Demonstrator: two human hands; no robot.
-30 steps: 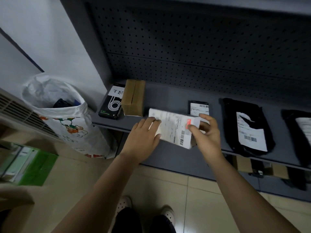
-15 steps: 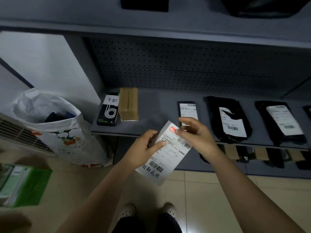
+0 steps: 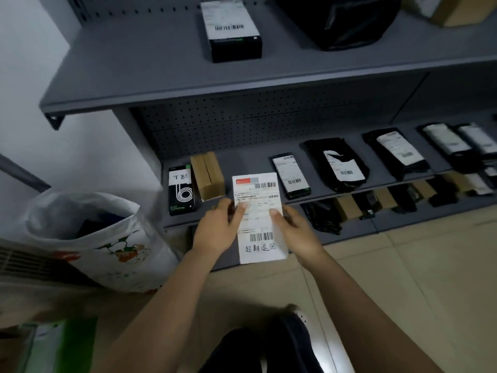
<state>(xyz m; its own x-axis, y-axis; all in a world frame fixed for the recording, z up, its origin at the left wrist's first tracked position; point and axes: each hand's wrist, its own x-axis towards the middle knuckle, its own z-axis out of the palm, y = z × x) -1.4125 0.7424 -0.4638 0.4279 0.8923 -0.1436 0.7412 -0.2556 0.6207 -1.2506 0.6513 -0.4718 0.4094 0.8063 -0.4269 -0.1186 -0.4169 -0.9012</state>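
The fingers (image 3: 240, 208) of your left hand (image 3: 217, 230) are curled round the left edge of the white parcel (image 3: 259, 219), thumb on its printed face. Your right hand (image 3: 298, 234) grips the opposite edge the same way, so both hands hold it, label towards you (barcode and handwritten characters at the lower end). The parcel hangs in the air just right of the brown cardboard box (image 3: 208, 176) and nearer to you than it. Touching that box's left side is a black box with a white coil print (image 3: 181, 189). Right of it, well apart, lies a labelled black packet (image 3: 291, 175). Far left of it and lower, a white sack (image 3: 94, 238) stands on the floor.
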